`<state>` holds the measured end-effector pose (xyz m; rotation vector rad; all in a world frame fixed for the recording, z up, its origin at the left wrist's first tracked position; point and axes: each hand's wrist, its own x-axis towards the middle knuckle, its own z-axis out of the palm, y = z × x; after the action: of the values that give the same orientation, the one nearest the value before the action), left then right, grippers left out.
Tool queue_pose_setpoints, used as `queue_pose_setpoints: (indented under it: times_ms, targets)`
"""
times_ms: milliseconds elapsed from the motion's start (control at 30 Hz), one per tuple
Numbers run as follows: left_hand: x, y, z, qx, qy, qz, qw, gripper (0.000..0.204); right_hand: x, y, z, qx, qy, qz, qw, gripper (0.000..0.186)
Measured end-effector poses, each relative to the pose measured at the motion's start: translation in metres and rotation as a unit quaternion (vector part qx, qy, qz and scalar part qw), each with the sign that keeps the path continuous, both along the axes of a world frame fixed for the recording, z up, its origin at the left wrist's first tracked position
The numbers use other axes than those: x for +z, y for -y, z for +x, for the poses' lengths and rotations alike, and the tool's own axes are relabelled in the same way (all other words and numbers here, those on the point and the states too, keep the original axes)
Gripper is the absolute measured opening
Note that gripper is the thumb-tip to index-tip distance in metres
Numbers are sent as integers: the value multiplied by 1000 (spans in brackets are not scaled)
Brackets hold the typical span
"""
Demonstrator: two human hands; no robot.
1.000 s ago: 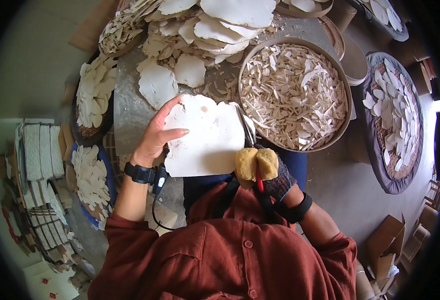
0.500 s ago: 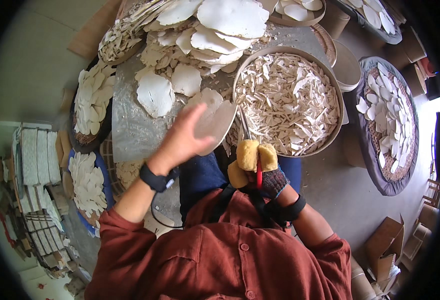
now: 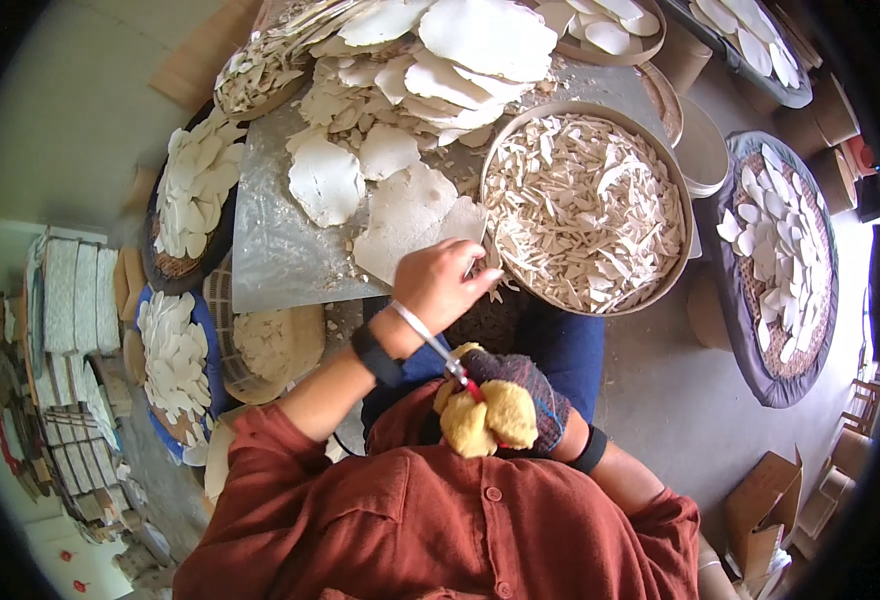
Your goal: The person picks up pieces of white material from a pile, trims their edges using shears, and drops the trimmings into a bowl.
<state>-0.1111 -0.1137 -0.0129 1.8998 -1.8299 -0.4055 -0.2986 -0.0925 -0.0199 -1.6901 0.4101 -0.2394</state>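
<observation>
My right hand (image 3: 540,390), in a dark knitted glove, is closed around red-handled shears (image 3: 465,375) padded with yellow sponge. The shears lie close to my body, their metal blades pointing up and left across my left wrist. My bare left hand (image 3: 440,285) hovers at the near table edge, fingers bent, with a gap between thumb and forefinger; nothing shows in it. Just beyond it, a large thin white slice (image 3: 395,225) with ragged edges lies on the table, a smaller piece against its right side. A round tray (image 3: 687,215) full of white shards stands to the right of that hand.
A tall heap of white slices (image 3: 430,85) covers the back of the grey metal table (image 3: 270,270). Cloth-edged round trays of slices stand left and right (image 3: 735,330). A woven basket (image 3: 220,330) sits at the table's left. An opened cardboard box (image 3: 765,500) is at lower right.
My left hand has moved right and nearer, off the large slice. The shears have swung from pointing up at the tray to pointing up-left, and my right hand has drawn closer to my body.
</observation>
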Motion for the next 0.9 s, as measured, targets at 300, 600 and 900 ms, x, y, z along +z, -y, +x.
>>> queue_pose_setpoints:
  times_ms: [300, 600, 900]
  targets:
    - [12, -22, 13, -68, -132, 235, 960, 38, 6, -8, 1, -23, 20, -43, 999, 25]
    - [-12, -14, 27, 29, 217, 25, 975, 72, 13, -7, 4, 42, -14, -64, 997, 22]
    - [32, -11, 85, 48, 196, -92, 975, 50, 14, -6, 5, 18, -20, -63, 998, 24]
